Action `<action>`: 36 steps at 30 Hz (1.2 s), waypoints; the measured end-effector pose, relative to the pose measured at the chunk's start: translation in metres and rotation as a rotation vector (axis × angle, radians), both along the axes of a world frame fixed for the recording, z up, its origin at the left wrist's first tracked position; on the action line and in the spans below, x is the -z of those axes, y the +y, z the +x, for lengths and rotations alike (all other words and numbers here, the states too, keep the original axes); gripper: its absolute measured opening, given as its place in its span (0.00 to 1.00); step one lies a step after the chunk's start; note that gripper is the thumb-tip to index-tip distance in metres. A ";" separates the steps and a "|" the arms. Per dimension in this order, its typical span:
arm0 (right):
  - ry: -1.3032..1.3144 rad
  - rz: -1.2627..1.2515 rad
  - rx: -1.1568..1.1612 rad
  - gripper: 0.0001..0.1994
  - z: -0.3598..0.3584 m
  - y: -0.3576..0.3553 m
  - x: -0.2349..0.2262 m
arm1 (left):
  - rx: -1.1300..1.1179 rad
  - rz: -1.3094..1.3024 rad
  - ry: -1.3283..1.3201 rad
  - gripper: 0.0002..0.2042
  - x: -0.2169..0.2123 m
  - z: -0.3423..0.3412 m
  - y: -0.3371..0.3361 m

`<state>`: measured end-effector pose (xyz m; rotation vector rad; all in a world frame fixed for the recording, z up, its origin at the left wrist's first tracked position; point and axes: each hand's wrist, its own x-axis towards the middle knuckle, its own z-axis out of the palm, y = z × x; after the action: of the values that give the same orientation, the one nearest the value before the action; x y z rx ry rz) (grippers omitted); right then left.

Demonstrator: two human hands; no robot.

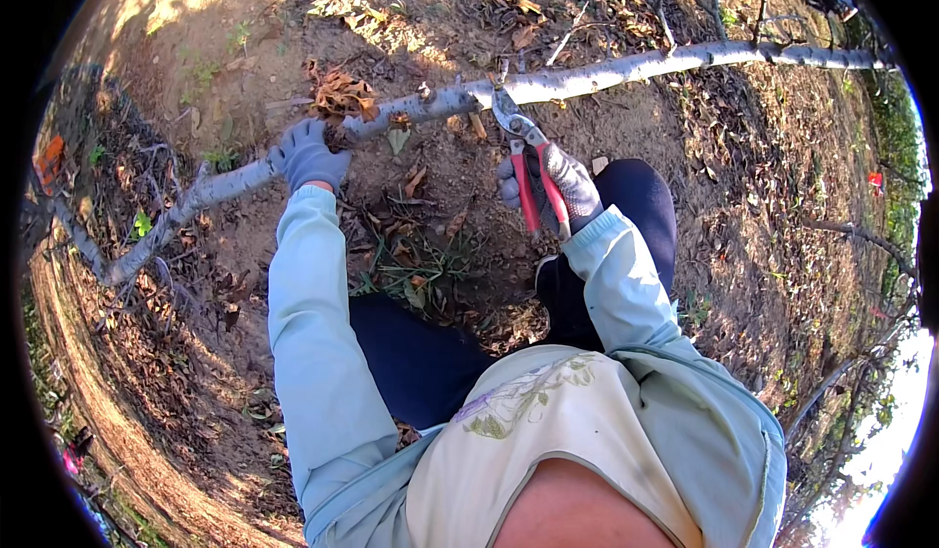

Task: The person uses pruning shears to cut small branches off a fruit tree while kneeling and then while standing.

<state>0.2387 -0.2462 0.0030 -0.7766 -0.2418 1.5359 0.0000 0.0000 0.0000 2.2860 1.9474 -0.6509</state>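
A long pale-barked branch crosses the ground in front of me from left to far right. My left hand, in a grey glove, is closed over it left of the middle, beside a clump of dry brown leaves. In my right hand, also gloved, I hold pruning shears with red handles spread apart. Their metal head is up against the branch at a small twig stub; whether the blades touch the stub, I cannot tell.
Dry leaves and soil surround me, with a grass tuft between my knees. At the left, the branch meets other limbs. Thin side twigs rise at the upper right, and a bare branch lies at the right edge.
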 end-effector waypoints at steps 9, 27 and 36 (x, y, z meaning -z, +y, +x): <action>-0.053 -0.008 0.064 0.29 -0.002 -0.003 -0.006 | 0.016 0.035 -0.053 0.35 0.003 -0.004 -0.001; 0.038 -0.034 -0.035 0.34 -0.001 0.004 -0.003 | 0.125 0.090 -0.163 0.36 0.016 -0.017 0.003; -0.093 -0.040 0.074 0.26 -0.003 0.003 -0.012 | 0.155 0.115 -0.151 0.34 0.022 -0.020 0.004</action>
<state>0.2355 -0.2427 0.0149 -0.8805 -0.2492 1.4402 -0.0198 0.0042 -0.0222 2.4919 1.7985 -0.3729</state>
